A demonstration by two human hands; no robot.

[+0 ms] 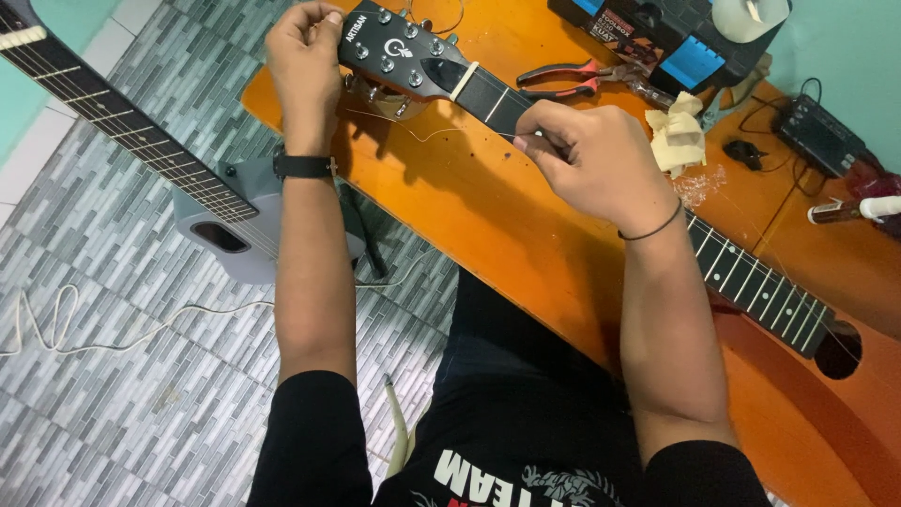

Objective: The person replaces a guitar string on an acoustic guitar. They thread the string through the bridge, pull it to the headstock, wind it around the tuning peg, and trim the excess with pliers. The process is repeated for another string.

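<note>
A guitar lies across the orange table [488, 216], its black headstock [399, 52] with silver tuning posts at the top middle and its dark neck [751, 282] running down to the right. My left hand [305, 56] is closed on a tuner at the headstock's left edge. My right hand [596, 160] pinches a thin guitar string [413, 131] at the neck just below the white nut; the string droops in a loop under the headstock.
A second, grey guitar [216, 216] lies on the tiled floor at left, with a white cable [113, 333] beside it. Red-handled pliers [572, 80], crumpled cloth [678, 136], a black and blue toolbox [676, 38] and a small black device [817, 131] sit on the table's far side.
</note>
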